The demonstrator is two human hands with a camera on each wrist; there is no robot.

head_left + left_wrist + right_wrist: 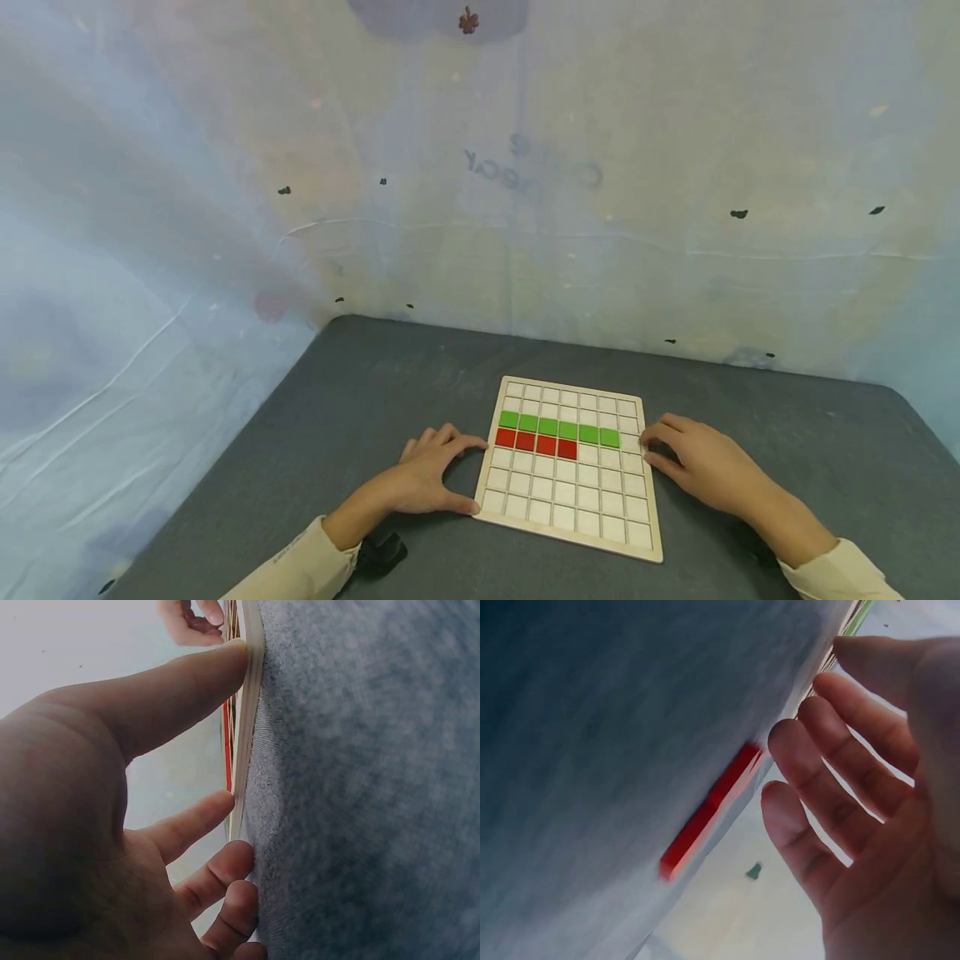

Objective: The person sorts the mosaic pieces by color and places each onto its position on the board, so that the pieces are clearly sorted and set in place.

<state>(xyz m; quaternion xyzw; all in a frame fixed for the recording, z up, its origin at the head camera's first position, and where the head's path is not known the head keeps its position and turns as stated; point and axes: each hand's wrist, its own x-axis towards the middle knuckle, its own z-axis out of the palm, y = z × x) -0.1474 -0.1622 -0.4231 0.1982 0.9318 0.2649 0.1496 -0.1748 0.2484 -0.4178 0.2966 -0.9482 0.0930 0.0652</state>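
A pale wooden grid board [564, 492] lies on the dark table in the head view. Several green tiles [548, 427] fill part of one row, and several red tiles [526, 442] sit in the row just below, from the left side. My left hand [423, 477] is spread at the board's left edge, thumb and index fingertip touching it, the thumb close to the near corner. At the right edge rests my right hand [708, 467], thumb and fingertips against the rim. Beyond its fingers, the right wrist view shows a red strip of tiles [711, 810] on the table, hidden in the head view.
The dark grey tabletop [420, 367] ends at a pale hanging sheet [525, 275] with small dark marks, which runs along the back and left side. A black device [380, 554] is at my left wrist, by the cream sleeve [311, 562].
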